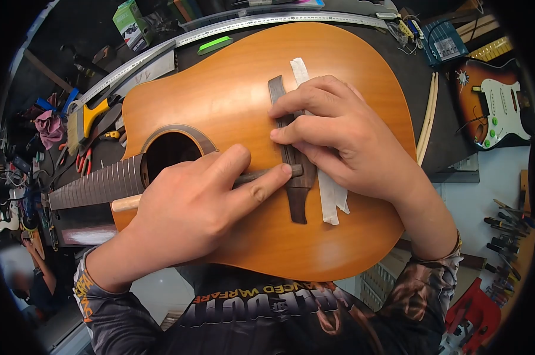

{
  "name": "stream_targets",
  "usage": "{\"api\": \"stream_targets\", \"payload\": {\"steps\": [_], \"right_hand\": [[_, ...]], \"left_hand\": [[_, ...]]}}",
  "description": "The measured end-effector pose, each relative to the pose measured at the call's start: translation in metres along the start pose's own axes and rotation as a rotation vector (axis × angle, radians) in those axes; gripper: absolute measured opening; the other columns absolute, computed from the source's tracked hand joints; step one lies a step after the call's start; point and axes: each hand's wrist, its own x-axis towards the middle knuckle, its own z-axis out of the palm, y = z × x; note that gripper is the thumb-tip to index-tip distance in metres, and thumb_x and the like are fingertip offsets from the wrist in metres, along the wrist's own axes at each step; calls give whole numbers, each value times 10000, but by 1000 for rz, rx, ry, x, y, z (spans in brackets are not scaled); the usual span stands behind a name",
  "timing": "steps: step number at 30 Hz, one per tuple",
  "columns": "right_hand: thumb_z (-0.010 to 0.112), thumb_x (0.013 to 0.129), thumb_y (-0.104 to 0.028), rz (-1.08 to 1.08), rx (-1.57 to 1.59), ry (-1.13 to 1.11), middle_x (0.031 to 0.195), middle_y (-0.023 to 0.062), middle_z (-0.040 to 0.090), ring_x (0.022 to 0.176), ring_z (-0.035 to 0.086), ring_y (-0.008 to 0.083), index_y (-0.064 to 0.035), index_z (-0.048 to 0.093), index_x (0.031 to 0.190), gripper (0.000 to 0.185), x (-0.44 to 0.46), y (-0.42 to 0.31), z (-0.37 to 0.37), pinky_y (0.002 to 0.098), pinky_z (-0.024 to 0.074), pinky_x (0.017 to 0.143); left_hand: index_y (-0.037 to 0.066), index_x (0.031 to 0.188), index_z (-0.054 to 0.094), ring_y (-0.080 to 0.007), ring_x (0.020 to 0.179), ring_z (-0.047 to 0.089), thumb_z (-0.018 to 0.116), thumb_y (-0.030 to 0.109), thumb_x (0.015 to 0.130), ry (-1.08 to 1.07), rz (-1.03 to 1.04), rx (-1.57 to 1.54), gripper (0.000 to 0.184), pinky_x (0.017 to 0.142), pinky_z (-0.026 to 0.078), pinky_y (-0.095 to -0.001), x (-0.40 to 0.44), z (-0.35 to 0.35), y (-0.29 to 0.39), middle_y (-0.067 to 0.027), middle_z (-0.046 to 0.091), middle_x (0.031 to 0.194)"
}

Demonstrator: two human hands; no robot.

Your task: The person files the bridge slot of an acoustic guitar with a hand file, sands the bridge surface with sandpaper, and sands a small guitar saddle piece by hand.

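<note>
An acoustic guitar [344,53] lies face up before me. Across its top runs a dark wooden bridge [298,207], with strips of white masking tape [331,204] along its right side. My left hand [187,204] is closed around a file with a pale wooden handle [127,204]. The file's dark grey blade [255,175] reaches over the bridge, my index finger stretched along it. My right hand [344,130] has bent fingers gripping at the bridge's middle and upper part, fingertips on its left edge. That hand hides part of the bridge and tape.
A long white ruler [232,34] and a green-handled tool [215,45] lie beyond the guitar. Left are a yellow-handled brush [94,118] and pliers. An electric guitar [495,103] lies at right, above a rack of tools [510,236]. Another person [36,278] is at lower left.
</note>
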Motion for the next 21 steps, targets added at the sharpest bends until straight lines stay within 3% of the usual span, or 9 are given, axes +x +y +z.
{"api": "stream_targets", "payload": {"steps": [21], "right_hand": [[796, 1018, -40, 23, 30, 3, 1378, 77, 766, 1323, 654, 385, -82, 843, 1178, 172, -2, 1, 2, 504, 513, 1164]], "left_hand": [[193, 1518, 826, -263, 797, 729, 778, 23, 842, -29, -57, -36, 699, 661, 623, -408, 2, 1, 3, -96, 643, 1024]]}}
